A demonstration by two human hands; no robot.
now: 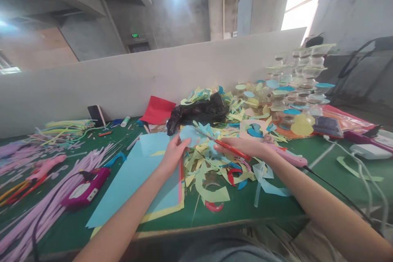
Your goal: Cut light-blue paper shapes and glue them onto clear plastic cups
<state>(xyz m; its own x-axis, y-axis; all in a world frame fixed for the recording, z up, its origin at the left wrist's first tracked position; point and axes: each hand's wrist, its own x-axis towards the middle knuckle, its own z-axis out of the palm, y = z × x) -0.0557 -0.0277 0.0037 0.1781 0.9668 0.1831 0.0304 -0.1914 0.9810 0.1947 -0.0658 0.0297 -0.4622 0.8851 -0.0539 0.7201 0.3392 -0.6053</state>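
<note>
My left hand [172, 152] pinches a small light blue paper piece [189, 135] above the green table [239, 208]. My right hand [242, 147] is wrapped round red-handled scissors [229, 148], whose blades point left and meet the paper piece. Under my left forearm lies a stack of large light blue and yellow paper sheets [135, 180]. A heap of yellow, blue and red paper scraps [215, 168] spreads below and around both hands.
A black plastic bag [196, 112], a red sheet [158, 110] and a phone [95, 115] sit near the white partition. Purple pipe cleaners [46, 208] and a pink glue gun [84, 190] lie left. Stacked clear cups [302, 77], another pink tool [290, 157] and cables [362, 172] stand right.
</note>
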